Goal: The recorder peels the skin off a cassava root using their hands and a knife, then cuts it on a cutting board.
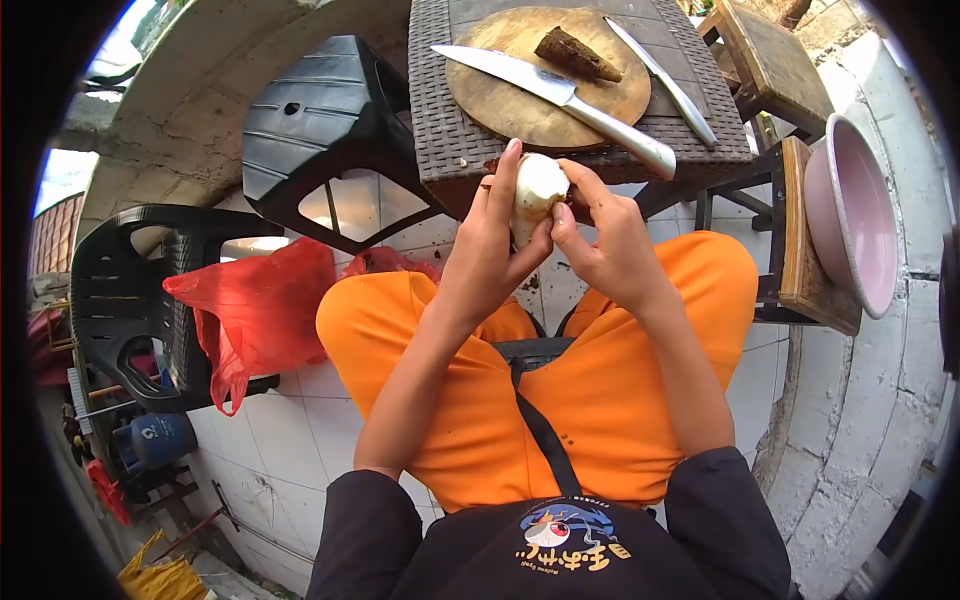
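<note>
Both hands hold a partly peeled cassava root over my knees, its white flesh showing at the upper end. My left hand wraps it from the left, index finger stretched up along its side. On the right, the thumb and fingers of my right hand pinch its edge, where dark bits of peel show. Just beyond lies a round wooden cutting board. A chef's knife rests across it, handle over the near edge. Behind the blade is an unpeeled brown cassava piece. A slimmer knife leans along the board's right side.
A woven rattan-style table carries the board. To the left stand a black plastic stool, a black plastic chair and a red plastic bag. At right, a pink basin tilts against a wooden stool.
</note>
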Demonstrator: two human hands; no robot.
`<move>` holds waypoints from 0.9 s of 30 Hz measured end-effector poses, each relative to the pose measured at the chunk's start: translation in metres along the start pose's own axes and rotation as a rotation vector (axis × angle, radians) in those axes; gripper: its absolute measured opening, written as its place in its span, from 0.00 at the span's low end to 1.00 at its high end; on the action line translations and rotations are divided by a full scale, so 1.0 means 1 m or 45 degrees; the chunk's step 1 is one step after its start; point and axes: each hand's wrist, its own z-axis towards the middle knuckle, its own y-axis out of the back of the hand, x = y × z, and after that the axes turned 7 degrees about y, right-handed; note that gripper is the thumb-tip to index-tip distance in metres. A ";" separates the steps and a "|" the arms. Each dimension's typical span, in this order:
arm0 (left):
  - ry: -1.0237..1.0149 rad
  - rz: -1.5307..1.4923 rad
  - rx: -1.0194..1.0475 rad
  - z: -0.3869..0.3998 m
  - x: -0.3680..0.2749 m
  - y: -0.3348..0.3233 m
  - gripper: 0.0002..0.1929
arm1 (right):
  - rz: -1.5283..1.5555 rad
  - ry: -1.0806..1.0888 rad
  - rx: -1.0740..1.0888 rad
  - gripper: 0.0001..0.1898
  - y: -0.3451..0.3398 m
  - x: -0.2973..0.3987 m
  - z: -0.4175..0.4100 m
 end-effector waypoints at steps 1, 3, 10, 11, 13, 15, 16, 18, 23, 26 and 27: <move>-0.012 0.019 -0.006 0.000 0.000 0.000 0.43 | 0.069 0.023 -0.046 0.18 -0.002 0.000 0.000; -0.020 -0.012 -0.004 0.001 0.001 0.002 0.42 | 0.142 -0.053 -0.024 0.18 0.000 0.000 0.000; -0.117 -0.069 -0.002 0.004 0.007 0.007 0.35 | 0.770 -0.419 -0.031 0.18 -0.005 -0.008 -0.001; -0.114 -0.069 -0.004 0.004 0.007 0.007 0.35 | 0.771 -0.422 -0.028 0.18 -0.005 -0.009 0.000; -0.052 -0.108 -0.007 0.003 0.006 0.008 0.32 | 0.892 -0.485 0.007 0.18 -0.006 -0.010 0.001; -0.025 -0.127 -0.003 0.003 0.007 0.009 0.31 | 0.974 -0.537 -0.005 0.18 -0.007 -0.005 0.003; 0.000 -0.146 0.002 0.003 0.008 0.009 0.30 | 1.056 -0.589 -0.019 0.18 -0.008 -0.003 0.003; -0.031 -0.145 -0.020 0.003 0.009 0.007 0.30 | 1.049 -0.613 -0.027 0.18 -0.009 -0.006 0.002; -0.063 -0.110 -0.035 0.003 0.007 0.007 0.29 | 1.100 -0.693 -0.064 0.17 -0.008 -0.006 0.003; -0.020 -0.105 -0.009 0.003 0.008 0.009 0.29 | 1.176 -0.750 -0.033 0.18 -0.007 -0.007 0.003; -0.036 -0.114 -0.012 0.003 0.008 0.009 0.29 | 1.181 -0.753 -0.034 0.18 -0.007 -0.008 0.003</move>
